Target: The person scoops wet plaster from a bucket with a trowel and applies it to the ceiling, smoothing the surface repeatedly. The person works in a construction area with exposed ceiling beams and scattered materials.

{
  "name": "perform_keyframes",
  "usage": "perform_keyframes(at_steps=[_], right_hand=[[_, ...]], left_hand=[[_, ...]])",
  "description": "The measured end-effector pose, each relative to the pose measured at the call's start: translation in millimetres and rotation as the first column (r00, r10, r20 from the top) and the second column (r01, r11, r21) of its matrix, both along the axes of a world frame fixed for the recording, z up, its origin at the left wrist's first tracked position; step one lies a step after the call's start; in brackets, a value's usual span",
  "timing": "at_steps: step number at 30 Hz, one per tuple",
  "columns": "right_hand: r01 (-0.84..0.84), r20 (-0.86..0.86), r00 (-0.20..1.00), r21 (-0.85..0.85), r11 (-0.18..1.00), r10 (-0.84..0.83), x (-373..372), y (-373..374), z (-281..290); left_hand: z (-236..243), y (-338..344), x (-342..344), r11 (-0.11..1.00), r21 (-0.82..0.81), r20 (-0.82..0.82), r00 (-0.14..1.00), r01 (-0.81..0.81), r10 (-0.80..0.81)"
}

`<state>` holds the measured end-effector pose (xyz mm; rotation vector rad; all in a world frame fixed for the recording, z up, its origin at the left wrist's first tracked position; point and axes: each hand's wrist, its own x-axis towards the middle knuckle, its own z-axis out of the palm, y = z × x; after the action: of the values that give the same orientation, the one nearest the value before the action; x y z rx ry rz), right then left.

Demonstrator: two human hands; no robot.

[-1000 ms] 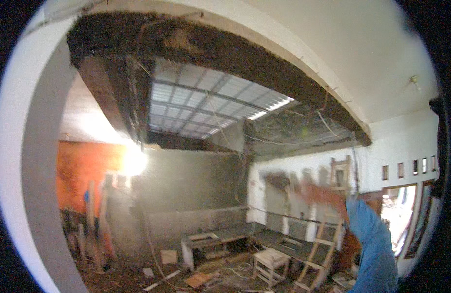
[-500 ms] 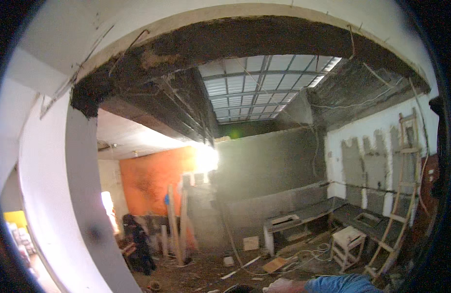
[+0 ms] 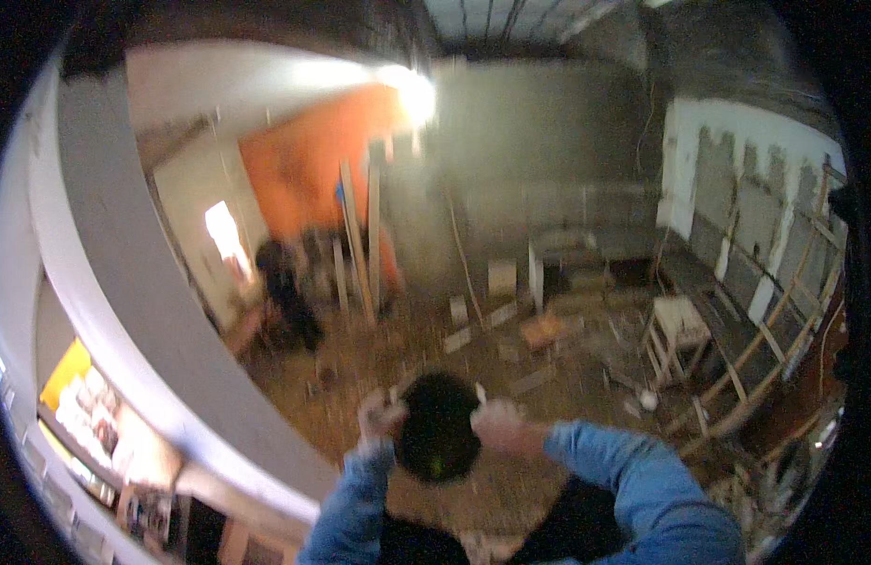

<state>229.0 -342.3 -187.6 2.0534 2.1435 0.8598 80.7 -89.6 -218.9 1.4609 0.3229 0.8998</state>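
Note:
Both my arms, in light blue sleeves, reach forward from the lower edge. Between my hands is a dark round pan-like thing (image 3: 439,427), blurred, and its inside is too dark to read. My left hand (image 3: 382,414) is closed on its left edge. Opposite, my right hand (image 3: 503,426) grips the right edge. Small pale tips show by each hand at the rim. The thing is held out over the floor, in front of my dark-clad legs.
A wooden stool (image 3: 680,325) and a wooden ladder (image 3: 784,339) stand on the right, beside a low dark counter (image 3: 704,292). Boards (image 3: 541,330) and debris litter the floor. Upright planks (image 3: 357,245) and a dark-clothed person (image 3: 286,292) are farther left. A pale pillar (image 3: 186,254) rises at my left.
The view has tipped down from the ceiling to the floor. Both my forearms and the dark round thing now show in full; before, only a hand and blue sleeve appeared at the lower edge.

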Motion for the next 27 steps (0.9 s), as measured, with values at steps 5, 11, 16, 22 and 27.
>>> perform_keyframes(at_steps=[5, 11, 16, 22, 27], right_hand=[[0.091, -0.252, 0.957, -0.209, 0.974, -0.144, -18.5, 2.6, 30.4], [0.086, -0.575, 0.778, -0.298, 0.951, -0.251, -19.2, 26.0, 44.0], [-0.080, -0.518, 0.792, -0.612, 0.787, -0.323, -19.4, 28.9, 38.5], [0.080, -0.383, 0.906, -0.264, 0.961, -0.180, -15.1, 20.7, 33.4], [0.094, -0.324, 0.914, -0.416, 0.904, -0.244, -35.5, 26.0, 31.3]], left_hand=[[44.0, -23.0, -26.2, 0.815, 0.530, -0.055, 0.950, -0.233, 0.307], [70.2, -32.9, -40.1, 0.918, 0.366, -0.347, 0.893, -0.153, 0.287], [59.9, -28.6, -34.0, 0.914, 0.384, -0.361, 0.891, -0.129, 0.277], [59.6, -26.9, -33.7, 0.947, 0.292, -0.333, 0.914, -0.134, 0.232], [62.9, -33.0, -25.4, 0.928, 0.342, -0.399, 0.872, -0.145, 0.283]])
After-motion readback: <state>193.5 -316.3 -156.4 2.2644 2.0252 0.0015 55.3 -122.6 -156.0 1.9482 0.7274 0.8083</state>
